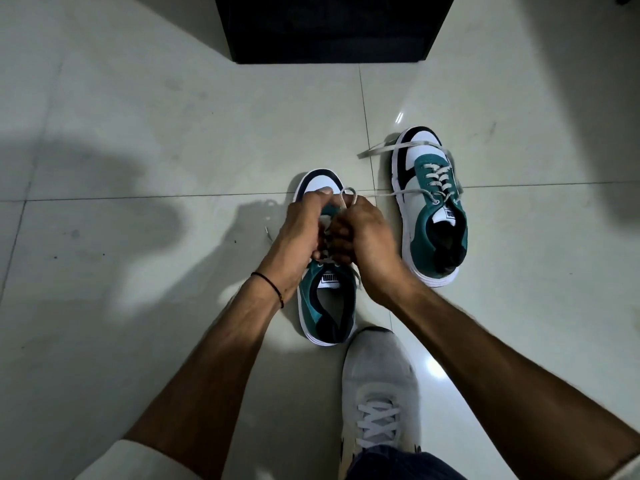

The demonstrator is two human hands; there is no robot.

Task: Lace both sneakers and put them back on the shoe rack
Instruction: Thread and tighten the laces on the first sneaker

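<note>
Both hands (341, 230) fisted, pinching near sneaker (327, 306) lace (347, 199)

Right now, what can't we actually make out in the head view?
- Lacing on the near sneaker: both the left hand and right hand cover its eyelets, so knot progress is unreadable.
- Dark cabinet: cut off by the top edge, and its interior is too dark to tell shelves.
- Far sneaker: laces hang loose, but the end trailing toward the hands disappears under them.
- Grey worn shoe: heel cut off by a trouser leg.
</note>
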